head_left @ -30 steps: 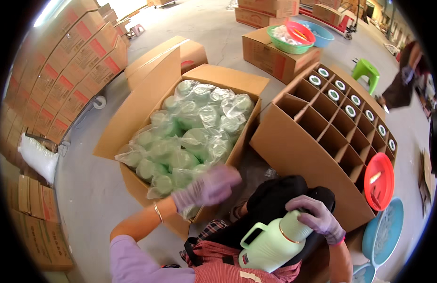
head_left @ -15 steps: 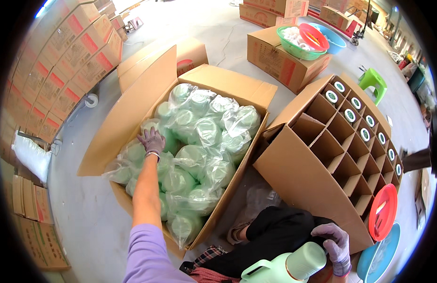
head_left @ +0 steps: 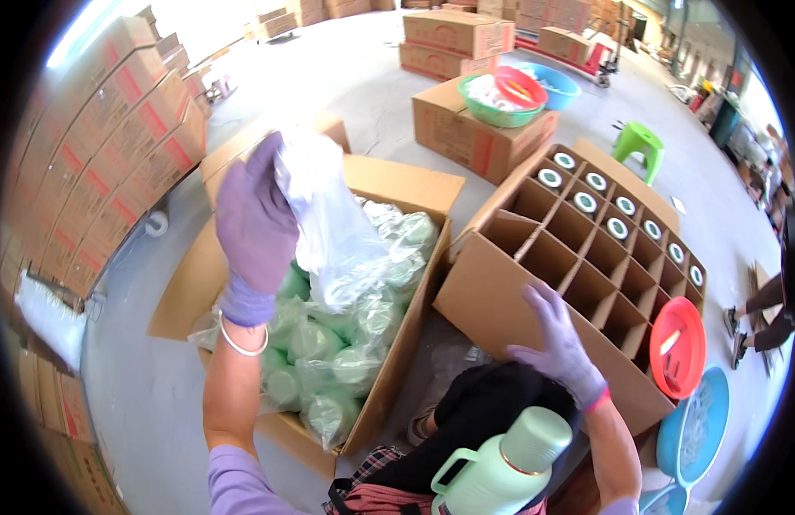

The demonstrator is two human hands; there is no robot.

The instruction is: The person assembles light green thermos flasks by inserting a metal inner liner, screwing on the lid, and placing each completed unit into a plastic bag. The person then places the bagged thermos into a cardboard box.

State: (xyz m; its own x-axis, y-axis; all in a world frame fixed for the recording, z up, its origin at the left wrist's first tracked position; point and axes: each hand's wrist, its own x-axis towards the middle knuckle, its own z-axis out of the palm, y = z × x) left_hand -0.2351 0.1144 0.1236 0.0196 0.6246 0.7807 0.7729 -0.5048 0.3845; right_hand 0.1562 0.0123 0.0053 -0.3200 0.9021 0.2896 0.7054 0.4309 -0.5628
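Note:
My left hand (head_left: 258, 225), in a purple glove, is raised over the open carton (head_left: 389, 360) and closed on the top of a whitish plastic bag (head_left: 333, 232). The bag hangs down over the carton; I cannot tell what, if anything, is inside it. Below it lie several pale green items (head_left: 316, 339) wrapped in clear plastic. My right hand (head_left: 559, 343), gloved too, is held up with fingers spread and nothing in it, beside the divided carton (head_left: 492, 300). A mint green vacuum jug (head_left: 500, 476) with a handle and cup lid rests in my lap.
White-topped bottles (head_left: 585, 202) fill some cells of the divided carton. A red basin (head_left: 677, 343) sits at its near corner, above a blue basin (head_left: 707, 421). Stacked cartons (head_left: 114, 154) line the left. A green stool (head_left: 640, 148) stands beyond; someone's legs (head_left: 762, 313) show at far right.
My left hand has risen from inside the carton, lifting the plastic bag. The right hand has moved up from beside the jug's lid and opened. The view has shifted slightly.

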